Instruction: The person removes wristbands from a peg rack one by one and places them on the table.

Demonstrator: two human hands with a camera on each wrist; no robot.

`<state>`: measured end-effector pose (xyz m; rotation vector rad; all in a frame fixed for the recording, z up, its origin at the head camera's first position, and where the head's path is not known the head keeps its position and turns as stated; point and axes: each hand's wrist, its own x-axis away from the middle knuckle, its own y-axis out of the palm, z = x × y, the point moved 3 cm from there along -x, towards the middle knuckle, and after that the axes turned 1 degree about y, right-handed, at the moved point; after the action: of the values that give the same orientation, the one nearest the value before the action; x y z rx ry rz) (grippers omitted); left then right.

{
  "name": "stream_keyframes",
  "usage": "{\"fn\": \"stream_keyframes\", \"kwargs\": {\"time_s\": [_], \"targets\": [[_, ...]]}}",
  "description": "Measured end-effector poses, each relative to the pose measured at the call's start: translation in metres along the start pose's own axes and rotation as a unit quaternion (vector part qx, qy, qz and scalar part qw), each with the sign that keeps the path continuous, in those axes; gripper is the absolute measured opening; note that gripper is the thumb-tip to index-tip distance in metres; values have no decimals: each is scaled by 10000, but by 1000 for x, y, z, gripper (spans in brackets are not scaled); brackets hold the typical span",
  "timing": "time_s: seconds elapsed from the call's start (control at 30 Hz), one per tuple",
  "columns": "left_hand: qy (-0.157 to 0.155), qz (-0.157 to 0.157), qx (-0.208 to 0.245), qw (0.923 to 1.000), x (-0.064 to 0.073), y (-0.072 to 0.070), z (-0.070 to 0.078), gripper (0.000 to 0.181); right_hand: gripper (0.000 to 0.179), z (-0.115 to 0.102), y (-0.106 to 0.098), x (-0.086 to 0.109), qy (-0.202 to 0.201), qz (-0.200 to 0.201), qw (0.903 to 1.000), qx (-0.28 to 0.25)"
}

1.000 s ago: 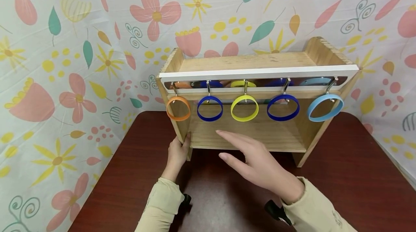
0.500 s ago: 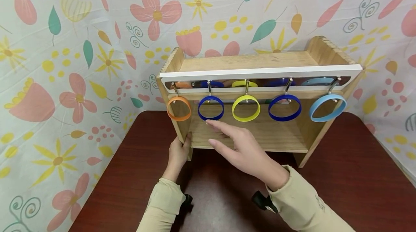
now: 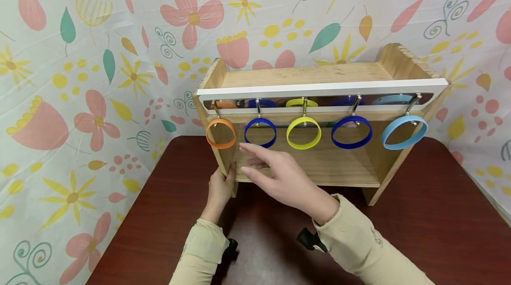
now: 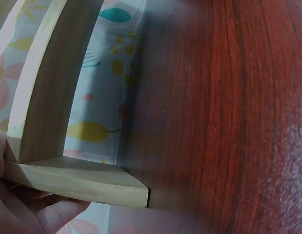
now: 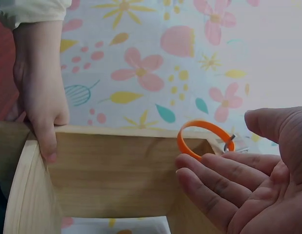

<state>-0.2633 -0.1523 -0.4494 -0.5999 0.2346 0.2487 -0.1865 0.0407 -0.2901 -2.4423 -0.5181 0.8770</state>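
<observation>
My left hand [image 3: 219, 189] grips the lower left side panel of a wooden shelf [image 3: 299, 75]. In the left wrist view, its fingers wrap under the pale wood panel [image 4: 82, 183]. My right hand [image 3: 275, 176] is in front of the shelf, its fingers extended and thumb apart, holding nothing. Nearest to it in the right wrist view is an orange ring [image 5: 181, 141], hanging from a hook; whether the fingertips touch it I cannot tell. In the head view, the right fingers overlap the lower edge of a dark blue ring [image 3: 245, 135].
A yellow ring [image 3: 303, 147], a second dark blue ring [image 3: 351, 145] and a light blue ring [image 3: 399, 147] hang from metal hooks along the shelf's white front strip [image 3: 319, 87]. The shelf stands on a dark red table [image 3: 439, 214] before a floral cloth [image 3: 131, 32].
My right hand has moved left, from in front of the lower shelf toward the orange and left dark blue rings. The left hand keeps its grip. The rings stay hanging on their hooks.
</observation>
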Motion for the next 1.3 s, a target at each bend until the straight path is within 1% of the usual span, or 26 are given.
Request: {"fn": "stream_keyframes", "kwargs": {"time_s": [0.17, 0.4, 0.57, 0.73, 0.9, 1.13, 1.3], "targets": [[-11, 17, 59, 10000, 0, 0, 0, 27, 50, 0, 4, -6, 66, -31, 10000, 23], [-20, -9, 30, 10000, 0, 0, -1, 30, 50, 4, 8, -14, 413, -106, 9991, 16], [-63, -43, 27, 10000, 0, 0, -1, 31, 50, 6, 11, -19, 658, -91, 9978, -89], [-103, -79, -31, 9999, 1, 0, -1, 30, 53, 6, 15, -22, 734, -7, 9969, -278], [-130, -165, -42, 9998, 0, 0, -1, 30, 52, 3, 19, -25, 681, 162, 9969, -370], [-135, -154, -94, 9997, 1, 0, -1, 31, 44, -1, 20, -29, 1047, 649, 9921, -258], [-176, -181, -8, 9997, 1, 0, -3, 33, 34, -1, 22, -35, 1141, 930, 9889, -201]]}}
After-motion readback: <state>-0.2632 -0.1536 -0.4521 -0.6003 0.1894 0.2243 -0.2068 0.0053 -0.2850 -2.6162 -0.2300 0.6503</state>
